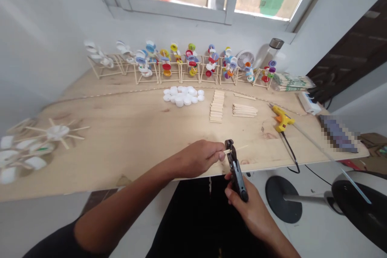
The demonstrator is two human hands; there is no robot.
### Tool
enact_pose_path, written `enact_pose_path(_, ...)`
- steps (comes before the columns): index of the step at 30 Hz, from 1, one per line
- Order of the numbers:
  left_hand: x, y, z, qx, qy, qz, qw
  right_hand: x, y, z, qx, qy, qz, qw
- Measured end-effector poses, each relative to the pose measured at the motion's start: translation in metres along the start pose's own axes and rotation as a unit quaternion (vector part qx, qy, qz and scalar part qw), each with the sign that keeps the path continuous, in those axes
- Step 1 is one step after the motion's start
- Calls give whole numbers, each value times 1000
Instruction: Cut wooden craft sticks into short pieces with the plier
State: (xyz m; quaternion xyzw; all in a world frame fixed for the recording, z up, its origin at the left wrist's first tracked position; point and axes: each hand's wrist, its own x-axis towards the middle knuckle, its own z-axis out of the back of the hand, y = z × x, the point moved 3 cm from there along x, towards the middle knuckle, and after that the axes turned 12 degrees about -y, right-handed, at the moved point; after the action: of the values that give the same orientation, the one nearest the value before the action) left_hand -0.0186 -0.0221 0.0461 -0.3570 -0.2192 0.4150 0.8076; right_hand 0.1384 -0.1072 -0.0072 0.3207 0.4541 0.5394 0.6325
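My left hand is closed in a pinch on a thin wooden stick, above the table's front edge. That stick's far part passes into the jaws of dark metal pliers. My right hand is wrapped round the handles of the pliers, which point up and away from me. A faint, blurred piece of stick shows just right of the jaws. Beyond the hands lie a column of short cut sticks, a pile of longer sticks and a cluster of white bottle caps.
A yellow glue gun with a cord lies to the right, near a white power strip. Stick-and-cap wheels are at the left. Wheels on stick frames line the back beside a small fan and a bottle.
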Motion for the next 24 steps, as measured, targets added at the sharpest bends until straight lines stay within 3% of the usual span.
enact_pose_path(15, 4, -1, 0, -3, 27, -12, 1000, 3, -5, -4, -1, -4, 3, 1000)
enact_pose_path(24, 2, 2, 3, -46, 39, 5, 998, 2, 4, -4, -105, -54, 54, 992)
